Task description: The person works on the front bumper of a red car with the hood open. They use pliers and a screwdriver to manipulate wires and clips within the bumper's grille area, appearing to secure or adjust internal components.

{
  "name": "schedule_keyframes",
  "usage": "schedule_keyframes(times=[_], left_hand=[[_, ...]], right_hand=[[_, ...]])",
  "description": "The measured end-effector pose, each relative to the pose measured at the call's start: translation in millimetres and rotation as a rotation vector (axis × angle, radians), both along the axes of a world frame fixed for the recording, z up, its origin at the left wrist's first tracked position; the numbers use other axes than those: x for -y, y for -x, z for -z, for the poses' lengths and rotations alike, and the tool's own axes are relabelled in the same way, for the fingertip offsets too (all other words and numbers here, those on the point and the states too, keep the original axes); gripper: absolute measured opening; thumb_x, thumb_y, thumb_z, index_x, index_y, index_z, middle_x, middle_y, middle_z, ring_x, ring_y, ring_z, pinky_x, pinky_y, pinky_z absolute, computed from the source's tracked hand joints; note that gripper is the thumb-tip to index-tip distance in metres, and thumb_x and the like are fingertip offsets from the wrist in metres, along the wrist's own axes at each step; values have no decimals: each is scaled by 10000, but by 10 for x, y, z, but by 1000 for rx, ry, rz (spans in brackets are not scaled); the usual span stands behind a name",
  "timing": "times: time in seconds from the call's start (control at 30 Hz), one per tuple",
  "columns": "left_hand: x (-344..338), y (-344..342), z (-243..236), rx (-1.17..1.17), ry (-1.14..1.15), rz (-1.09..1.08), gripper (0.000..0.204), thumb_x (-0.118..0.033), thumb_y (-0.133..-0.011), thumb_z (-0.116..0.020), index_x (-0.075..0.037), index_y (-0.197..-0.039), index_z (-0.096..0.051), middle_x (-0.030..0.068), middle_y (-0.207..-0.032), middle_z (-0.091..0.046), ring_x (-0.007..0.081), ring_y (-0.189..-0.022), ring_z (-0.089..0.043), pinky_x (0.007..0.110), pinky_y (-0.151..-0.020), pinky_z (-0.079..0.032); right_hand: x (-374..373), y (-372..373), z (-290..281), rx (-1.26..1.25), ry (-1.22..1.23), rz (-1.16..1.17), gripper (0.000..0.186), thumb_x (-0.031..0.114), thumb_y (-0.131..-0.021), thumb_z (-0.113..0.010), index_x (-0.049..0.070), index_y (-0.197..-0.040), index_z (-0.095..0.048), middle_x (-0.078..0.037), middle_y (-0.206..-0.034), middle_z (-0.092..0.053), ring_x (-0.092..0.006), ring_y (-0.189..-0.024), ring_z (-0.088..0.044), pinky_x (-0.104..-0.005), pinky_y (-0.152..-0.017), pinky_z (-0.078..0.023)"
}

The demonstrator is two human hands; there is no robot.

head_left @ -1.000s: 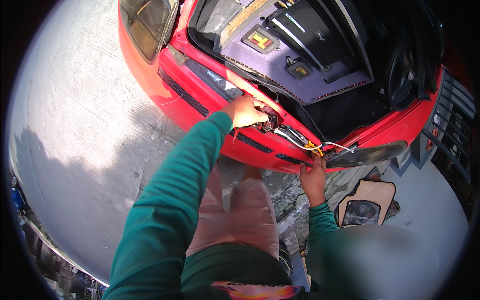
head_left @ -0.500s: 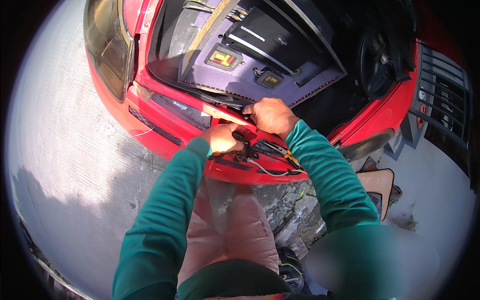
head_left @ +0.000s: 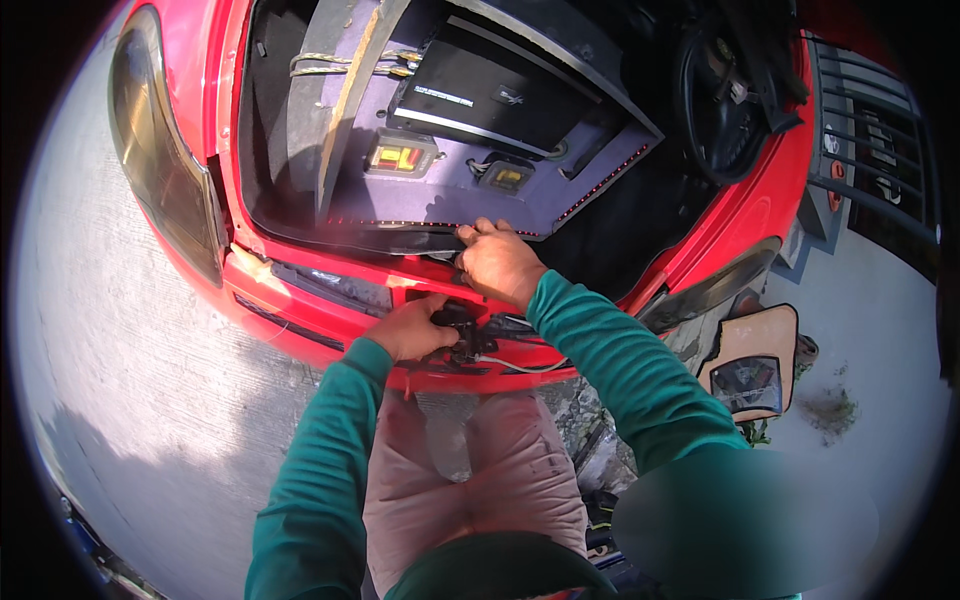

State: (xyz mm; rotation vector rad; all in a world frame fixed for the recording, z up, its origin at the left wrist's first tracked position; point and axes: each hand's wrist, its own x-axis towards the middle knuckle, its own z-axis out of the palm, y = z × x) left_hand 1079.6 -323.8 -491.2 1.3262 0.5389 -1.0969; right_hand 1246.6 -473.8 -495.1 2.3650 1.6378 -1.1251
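Note:
My left hand is closed around a black latch-like part in an opening of the red car's rear panel. A pale cable runs from that part to the right along the bumper. Just above and to the right, my right hand bends over the boot's front lip, fingers curled by the black rubber edge. What its fingertips grip is hidden.
Inside the boot, a purple panel carries a black amplifier and two clear-covered fuse holders. A black steering wheel lies at the right. A tan board stands on the ground.
The view has shifted, so the car sits lower and further left. My right hand's fingers have uncurled somewhat over the lip. The yellow-handled pliers near my right forearm are now mostly hidden.

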Motion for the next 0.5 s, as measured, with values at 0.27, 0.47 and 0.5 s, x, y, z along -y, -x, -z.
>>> schedule_keyframes(times=[0.27, 0.47, 0.5], left_hand=[[-9, 19, 34, 45, -43, 5, 652, -253, -893, -756, -51, -1488, -582, 148, -1181, -786, 247, -1079, -756, 358, -966, -575], [-24, -91, 24, -36, -33, 75, 641, -296, -894, -749, -68, -1475, -602, 125, -1125, -788, 218, -930, -750, 361, -836, -594], [-30, -113, -6, -61, -29, 79, 635, -306, -897, -746, -70, -1470, -608, 121, -1117, -787, 214, -906, -746, 362, -813, -594]], right_hand=[[-13, 16, 65, -25, -75, 4, 259, 288, -894, -768, 97, -1042, -862, -155, -1379, -661, -350, -1299, -565, -525, -1014, -483], [-55, 3, 68, -88, -54, 15, 241, 292, -877, -781, 90, -977, -866, -163, -1370, -661, -356, -1283, -564, -528, -1028, -464], [-68, -22, 68, -102, -52, 9, 235, 292, -875, -782, 93, -968, -867, -164, -1370, -660, -354, -1285, -563, -531, -1028, -462]])
